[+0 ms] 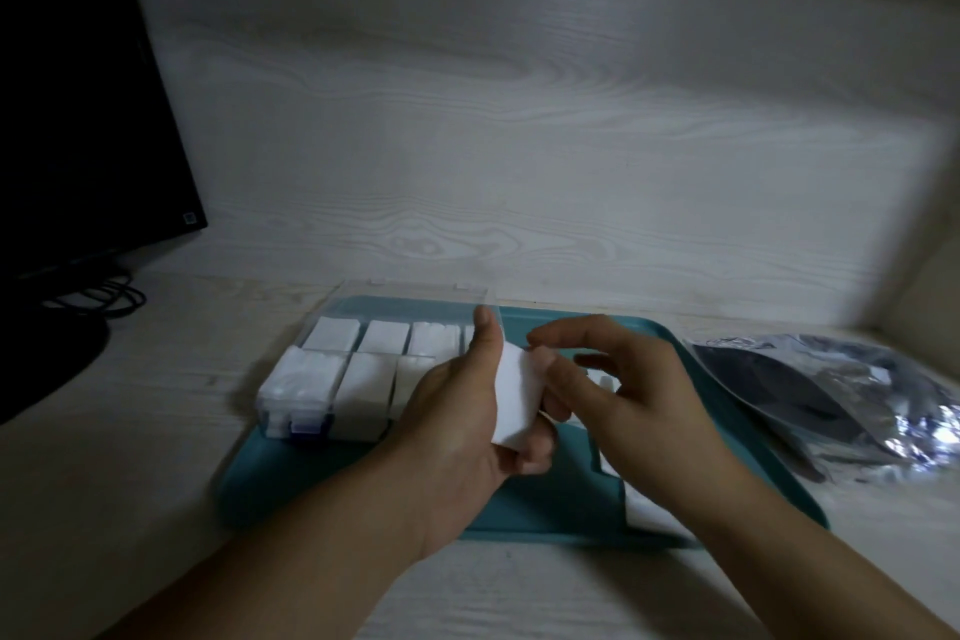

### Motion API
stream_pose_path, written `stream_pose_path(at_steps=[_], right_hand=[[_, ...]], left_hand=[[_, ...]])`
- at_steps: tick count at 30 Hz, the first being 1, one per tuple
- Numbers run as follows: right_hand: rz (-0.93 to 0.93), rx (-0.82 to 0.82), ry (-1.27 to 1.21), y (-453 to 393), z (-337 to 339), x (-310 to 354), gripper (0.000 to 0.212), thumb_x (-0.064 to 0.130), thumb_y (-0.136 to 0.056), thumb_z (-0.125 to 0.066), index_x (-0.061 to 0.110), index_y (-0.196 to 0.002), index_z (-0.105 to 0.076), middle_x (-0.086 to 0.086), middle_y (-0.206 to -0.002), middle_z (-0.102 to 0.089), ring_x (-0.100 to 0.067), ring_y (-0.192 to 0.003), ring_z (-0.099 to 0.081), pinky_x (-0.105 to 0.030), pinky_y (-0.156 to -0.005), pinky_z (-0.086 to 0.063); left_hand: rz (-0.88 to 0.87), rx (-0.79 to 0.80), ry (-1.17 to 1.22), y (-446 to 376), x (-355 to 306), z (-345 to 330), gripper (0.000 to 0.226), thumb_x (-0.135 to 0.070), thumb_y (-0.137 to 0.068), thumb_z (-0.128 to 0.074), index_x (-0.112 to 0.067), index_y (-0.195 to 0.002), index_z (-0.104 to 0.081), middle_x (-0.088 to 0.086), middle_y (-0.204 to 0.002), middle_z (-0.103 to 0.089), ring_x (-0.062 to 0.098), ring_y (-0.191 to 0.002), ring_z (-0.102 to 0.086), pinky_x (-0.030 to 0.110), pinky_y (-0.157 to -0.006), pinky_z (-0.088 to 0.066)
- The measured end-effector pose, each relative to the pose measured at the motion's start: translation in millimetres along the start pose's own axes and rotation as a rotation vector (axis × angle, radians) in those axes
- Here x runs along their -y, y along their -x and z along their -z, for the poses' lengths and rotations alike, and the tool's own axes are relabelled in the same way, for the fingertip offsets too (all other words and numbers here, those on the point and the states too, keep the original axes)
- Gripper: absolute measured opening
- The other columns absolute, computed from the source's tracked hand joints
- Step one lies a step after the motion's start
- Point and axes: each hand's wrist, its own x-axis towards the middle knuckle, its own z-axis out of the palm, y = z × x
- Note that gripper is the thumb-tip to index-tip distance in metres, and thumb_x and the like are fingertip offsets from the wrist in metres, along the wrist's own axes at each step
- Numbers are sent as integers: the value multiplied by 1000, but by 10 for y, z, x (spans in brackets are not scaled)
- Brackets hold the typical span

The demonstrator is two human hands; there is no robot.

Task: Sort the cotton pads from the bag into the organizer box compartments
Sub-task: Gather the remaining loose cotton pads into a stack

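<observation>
One clear organizer box (332, 382) is seen on the left part of one teal tray (545, 509), which lies on the pale worktop (156, 509); six compartments filled with white cotton pads (370, 382) can be counted, the rest being hidden behind the hands. One crumpled plastic bag (841, 395) is placed just right of the tray. A stack of pads (514, 395) is gripped in the left hand (457, 426) — thumb raised, fingers curled beneath. Its top edge is pinched by the right hand (623, 395), the other fingers being loosely spread. More pads (644, 509) lie on the tray under the right wrist — the number cannot be told. One dark monitor (78, 120) stands at far left.
</observation>
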Motion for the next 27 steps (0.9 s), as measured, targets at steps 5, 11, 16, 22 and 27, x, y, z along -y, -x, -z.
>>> stream_pose_path(at_steps=[5, 11, 16, 22, 27], right_hand=[[23, -6, -69, 13, 0, 42, 20, 5, -88, -67, 21, -83, -77, 11, -92, -71, -5, -85, -68, -14, -72, -51], [-4, -11, -82, 6, 6, 52, 36, -5, -82, -69, 29, -75, -75, 18, -92, -70, -3, -82, -68, -8, -73, -47], [109, -28, 148, 50, -1, 32, 27, 16, -84, -64, 31, -103, -75, 20, -105, -64, -3, -97, -62, -11, -78, -47], [324, 76, 406, 147, -42, 59, 44, 35, -87, -46, 30, -127, -63, 15, -126, -52, -5, -122, -45, -23, -100, -41], [348, 92, 434, 136, -16, 77, 47, 32, -88, -44, 28, -132, -59, 12, -132, -48, -9, -126, -42, -34, -97, -47]], left_hand=[[-41, -19, -35, -13, 23, 7, 57, -54, -98, -38, -1, -91, -59, 14, -58, -57, 20, -41, -41, 24, -48, -28], [-26, 5, -65, -27, 38, 27, 57, -50, -100, -39, -1, -81, -63, 13, -59, -57, 20, -43, -39, 26, -51, -23], [-14, 34, -40, -59, 65, 60, 51, -46, -100, -42, -2, -95, -67, 14, -72, -62, 18, -46, -44, 25, -45, -29], [20, 95, 101, -131, 95, 150, 65, -62, -95, -37, -9, -121, -67, 17, -106, -60, 30, -96, -52, 37, -72, -41], [29, 97, 53, -152, 111, 173, 65, -64, -96, -34, -16, -111, -75, 18, -113, -69, 31, -99, -56, 39, -78, -44]])
